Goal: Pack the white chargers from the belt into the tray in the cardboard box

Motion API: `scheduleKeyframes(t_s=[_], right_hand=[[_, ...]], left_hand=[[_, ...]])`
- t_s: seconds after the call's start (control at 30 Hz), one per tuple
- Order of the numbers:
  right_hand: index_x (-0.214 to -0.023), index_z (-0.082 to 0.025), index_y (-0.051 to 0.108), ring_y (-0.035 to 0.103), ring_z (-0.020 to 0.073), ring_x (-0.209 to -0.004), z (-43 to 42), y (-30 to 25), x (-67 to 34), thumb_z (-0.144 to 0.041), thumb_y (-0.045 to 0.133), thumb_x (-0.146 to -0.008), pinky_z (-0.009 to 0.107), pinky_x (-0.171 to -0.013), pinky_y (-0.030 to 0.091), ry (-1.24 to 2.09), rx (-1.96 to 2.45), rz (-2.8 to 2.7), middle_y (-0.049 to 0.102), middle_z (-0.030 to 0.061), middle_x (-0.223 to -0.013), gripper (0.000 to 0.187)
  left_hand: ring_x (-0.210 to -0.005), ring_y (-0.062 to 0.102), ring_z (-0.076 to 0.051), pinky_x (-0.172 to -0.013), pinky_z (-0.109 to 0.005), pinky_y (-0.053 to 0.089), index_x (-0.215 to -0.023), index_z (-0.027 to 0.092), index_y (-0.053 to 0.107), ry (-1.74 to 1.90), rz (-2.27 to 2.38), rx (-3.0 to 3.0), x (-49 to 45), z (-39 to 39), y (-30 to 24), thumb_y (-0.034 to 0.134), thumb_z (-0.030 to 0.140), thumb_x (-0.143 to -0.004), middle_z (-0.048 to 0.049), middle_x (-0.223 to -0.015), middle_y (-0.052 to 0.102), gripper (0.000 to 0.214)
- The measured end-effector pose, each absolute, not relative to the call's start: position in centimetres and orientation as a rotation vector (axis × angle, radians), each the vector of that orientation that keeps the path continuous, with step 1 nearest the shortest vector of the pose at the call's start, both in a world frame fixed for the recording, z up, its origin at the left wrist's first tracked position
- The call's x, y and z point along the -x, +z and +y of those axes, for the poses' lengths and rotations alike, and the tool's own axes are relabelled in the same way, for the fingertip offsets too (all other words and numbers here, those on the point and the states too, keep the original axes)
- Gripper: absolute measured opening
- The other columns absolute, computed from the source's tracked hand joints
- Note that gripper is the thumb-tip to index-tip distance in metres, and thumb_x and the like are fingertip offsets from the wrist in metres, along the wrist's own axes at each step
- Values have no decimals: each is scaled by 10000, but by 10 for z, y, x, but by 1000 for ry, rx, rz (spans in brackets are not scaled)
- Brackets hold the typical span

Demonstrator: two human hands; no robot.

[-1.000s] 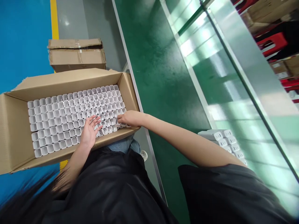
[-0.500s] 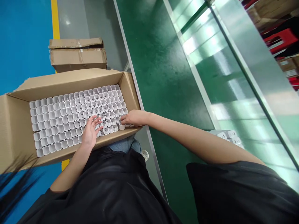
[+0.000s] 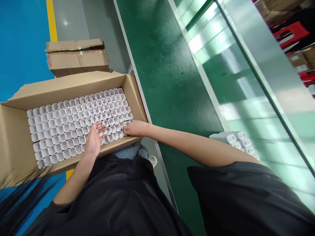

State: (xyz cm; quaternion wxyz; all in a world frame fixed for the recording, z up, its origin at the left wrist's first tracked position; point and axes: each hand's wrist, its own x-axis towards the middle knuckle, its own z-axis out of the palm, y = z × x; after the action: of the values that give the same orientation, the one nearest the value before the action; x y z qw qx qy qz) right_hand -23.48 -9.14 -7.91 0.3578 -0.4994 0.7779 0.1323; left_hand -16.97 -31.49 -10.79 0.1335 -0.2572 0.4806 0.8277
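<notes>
A cardboard box [image 3: 61, 88] holds tight rows of white plastic charger housings [image 3: 64, 127], hollow end up, with small dark slots inside many of them. My right hand [image 3: 133, 127] reaches in at the box's right end, its fingers curled down on a white charger housing in the near rows; the hand mostly covers that piece. Above the near rows, toward the right of centre, hovers my left hand [image 3: 93, 141]. Its fingers are spread and hold nothing.
A green-topped bench [image 3: 159, 65] with a metal edge runs along the box's right side. More white housings [image 3: 236, 139] are stacked on it beyond my right forearm. Another cardboard box [image 3: 77, 57] sits behind the open one. Red items [image 3: 290, 36] lie at the far right.
My right hand has lowered a white housing into the near rows at the right end. The left hand stays about where it was. The view has shifted slightly.
</notes>
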Motion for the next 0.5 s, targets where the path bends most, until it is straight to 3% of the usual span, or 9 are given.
scheduleKeyframes(t_s=[0.23,0.5], right_hand=[[-1174,-167,676,671,187,-856,-82,-68,247,-53,458,-943,291,-658,397,257,1266,1979,628,116,-1271,337],[-1209,-171,695,663,180,-848,-83,-76,256,51,581,-745,284,-682,405,169,1183,1944,631,77,-1307,527]], left_hand=[[-997,624,-199,-780,-302,532,-1077,231,602,2409,1401,720,169,-315,-110,603,505,-866,-69,-1067,678,346],[-997,629,-202,-785,-301,522,-1077,235,604,2408,1419,725,169,-315,-109,610,515,-856,-67,-1058,684,357]])
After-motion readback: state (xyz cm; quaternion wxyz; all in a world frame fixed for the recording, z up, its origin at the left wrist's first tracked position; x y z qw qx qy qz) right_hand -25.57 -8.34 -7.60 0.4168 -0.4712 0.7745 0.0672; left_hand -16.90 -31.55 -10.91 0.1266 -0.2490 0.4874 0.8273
